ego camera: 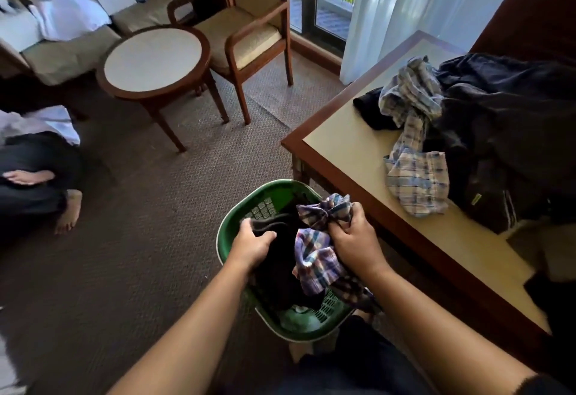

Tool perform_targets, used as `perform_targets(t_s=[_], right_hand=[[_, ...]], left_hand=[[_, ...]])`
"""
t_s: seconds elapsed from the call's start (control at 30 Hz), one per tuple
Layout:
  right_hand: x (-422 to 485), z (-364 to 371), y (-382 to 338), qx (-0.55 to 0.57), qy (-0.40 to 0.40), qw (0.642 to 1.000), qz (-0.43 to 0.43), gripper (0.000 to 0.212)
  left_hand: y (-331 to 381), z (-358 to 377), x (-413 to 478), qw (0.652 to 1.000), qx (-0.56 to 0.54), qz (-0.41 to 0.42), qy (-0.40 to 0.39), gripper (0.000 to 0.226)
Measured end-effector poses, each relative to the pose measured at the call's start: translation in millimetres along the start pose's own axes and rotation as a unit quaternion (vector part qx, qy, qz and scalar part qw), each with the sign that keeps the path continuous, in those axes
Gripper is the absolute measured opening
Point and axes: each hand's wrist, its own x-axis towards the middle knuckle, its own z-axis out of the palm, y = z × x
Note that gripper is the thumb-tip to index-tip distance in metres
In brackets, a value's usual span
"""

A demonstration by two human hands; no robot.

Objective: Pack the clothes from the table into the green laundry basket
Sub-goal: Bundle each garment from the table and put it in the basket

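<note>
The green laundry basket (pixel 243 207) stands on the carpet at the left of the table (pixel 349 148). Both my hands are over it. My left hand (pixel 252 246) grips a black garment (pixel 280 267) that hangs down into the basket. My right hand (pixel 353 238) is closed on a purple plaid cloth (pixel 314 254) bunched above the basket. On the table lie a blue plaid shirt (pixel 416 173) and a heap of dark clothes (pixel 505 133).
A round side table (pixel 152 58) and a wooden armchair (pixel 249 36) stand on the carpet ahead. A person sits on the floor at the left, a bare foot (pixel 68 212) showing. White clothes (pixel 62 2) lie on a sofa at the back left.
</note>
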Motion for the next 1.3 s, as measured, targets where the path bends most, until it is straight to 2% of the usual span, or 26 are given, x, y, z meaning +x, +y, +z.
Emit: perform_targets(t_s=[0.2,0.33,0.43,0.53,0.7,0.77,0.93,1.1,1.3], right_hand=[[-10,11,14,-0.038,-0.005,0.999,0.006,0.018],[-14,18,19,-0.026,-0.013,1.0,0.007,0.018],[-13,23,18,-0.016,-0.019,1.0,0.006,0.019],[-12,24,12,-0.01,-0.025,1.0,0.005,0.02],[-7,22,5,0.001,-0.031,1.0,0.004,0.022],[-4,21,6,-0.012,-0.045,0.999,0.009,0.025],[-1,21,25,-0.066,-0.105,0.99,0.065,0.054],[-11,18,41,-0.077,-0.124,0.986,0.086,0.053],[-21,18,44,-0.076,-0.118,0.988,0.062,0.046]], left_hand=[[-10,2,-15,0.998,-0.028,0.018,-0.044,0.059],[-3,11,-37,0.985,-0.073,-0.027,-0.153,0.031],[0,20,-49,0.969,-0.118,-0.046,-0.211,0.042],[-5,28,-49,0.959,-0.169,-0.038,-0.225,0.046],[-10,30,-46,0.952,-0.241,-0.022,-0.185,0.043],[-9,28,-45,0.958,-0.228,-0.018,-0.172,0.047],[-14,24,-47,0.976,-0.17,-0.009,-0.132,0.037],[-24,29,-42,0.984,-0.127,-0.012,-0.126,0.052],[-22,40,-41,0.985,-0.106,0.037,-0.133,0.045]])
